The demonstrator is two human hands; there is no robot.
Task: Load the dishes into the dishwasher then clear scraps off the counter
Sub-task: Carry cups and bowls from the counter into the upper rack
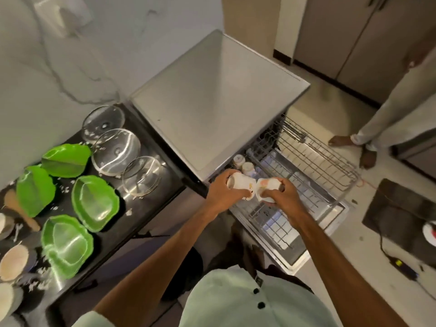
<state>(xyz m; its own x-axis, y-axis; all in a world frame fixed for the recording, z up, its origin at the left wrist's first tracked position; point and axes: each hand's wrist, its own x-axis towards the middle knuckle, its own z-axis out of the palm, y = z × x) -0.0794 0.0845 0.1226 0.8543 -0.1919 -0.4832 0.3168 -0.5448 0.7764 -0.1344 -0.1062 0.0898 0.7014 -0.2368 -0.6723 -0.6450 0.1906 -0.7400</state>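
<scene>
Left hand (220,194), grip curled round a white cup (237,182). Right hand (284,197), grip wrapped on a second cup (267,186). The two cups touch, held over the pulled-out rack (271,223) of the dishwasher (219,102). Just beyond, two loaded cups (247,167) sit. On the desk (165,175) at left: green plates (94,201), glass bowls (115,149), white scraps (64,190) scattered.

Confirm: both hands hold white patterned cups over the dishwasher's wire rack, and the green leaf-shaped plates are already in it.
Not quite: the head view shows the green leaf-shaped plates on the dark counter, not in the wire rack. The rest stands.
</scene>
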